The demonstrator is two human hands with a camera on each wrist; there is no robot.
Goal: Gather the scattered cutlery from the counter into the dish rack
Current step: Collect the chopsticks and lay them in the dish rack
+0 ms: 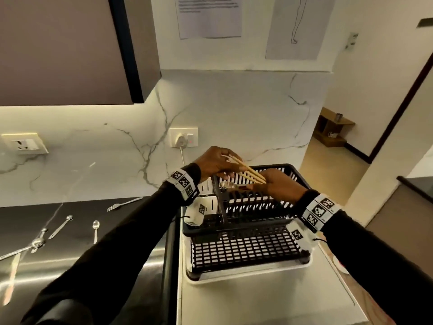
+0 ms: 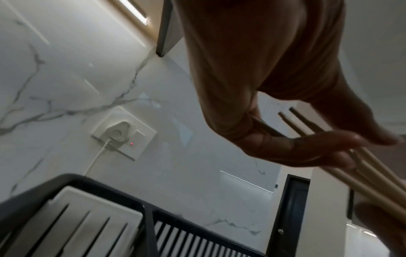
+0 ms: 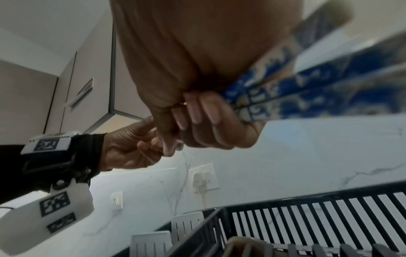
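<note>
On the dark tabletop (image 1: 131,233) at far left lie four spoons, among them one (image 1: 95,228) with its bowl toward 12 o'clock, a knife (image 1: 10,280), and one fork (image 1: 124,204) with tines toward 8 o'clock. Above the black dish rack (image 1: 243,245), the left hand (image 1: 214,164) pinches the thin ends of three wooden chopsticks (image 1: 246,170), long axis running from 10 to 4 o'clock. The right hand (image 1: 282,184) has its fingers (image 3: 211,120) curled round their blue-patterned ends. No writing is legible.
</note>
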